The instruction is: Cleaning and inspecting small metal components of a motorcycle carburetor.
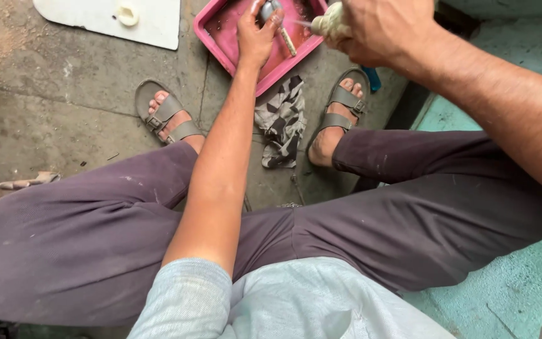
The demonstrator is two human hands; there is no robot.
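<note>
Both hands grip over a pink plastic tray (221, 39) — left (255, 34) pinching a metal part (270, 9), right (371, 31) clutching a pale brush (327, 24).

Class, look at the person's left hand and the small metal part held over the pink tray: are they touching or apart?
Touching. The head view shows the left hand with its fingers wrapped round the small metal part above the pink tray; no gap shows between them.

No packages, labels, signs or screens are shown anywhere in the frame.
</note>
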